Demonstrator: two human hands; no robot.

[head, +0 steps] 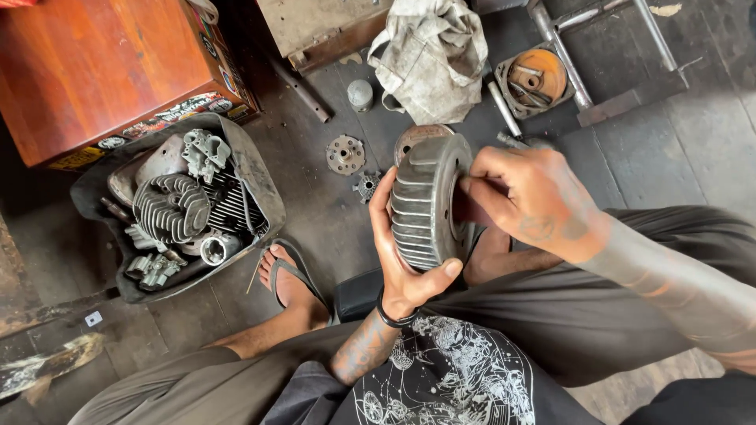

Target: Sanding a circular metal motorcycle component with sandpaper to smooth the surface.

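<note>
Black printed shirt [441, 378] and grey trousers [567, 315] fill the bottom of the view, and just above them sits the drum [425, 203], a round finned metal part held on edge over the lap. Left hand [402, 260] cups the drum from below and behind: its fingers [381, 212] curl up the far finned side, pressed together, while the thumb hooks over the near lower rim, so the drum rests in the palm. A black band circles that wrist, and the tattooed forearm rises from beside the shirt. Right hand [529, 197] comes in from the right of the drum with the wrist bent and the forearm running off toward the lower right. Its fingers are bunched and pinch a dark reddish pad [472, 211] against the drum's open flat face, touching the inner rim.

Left of the drum lies a tray [260, 177] of finned engine parts, with a sandalled foot [290, 277] between tray and drum. Beyond the drum a small flange [346, 154] lies on the floor, and a dirty cloth [433, 55] lies farther off.
</note>
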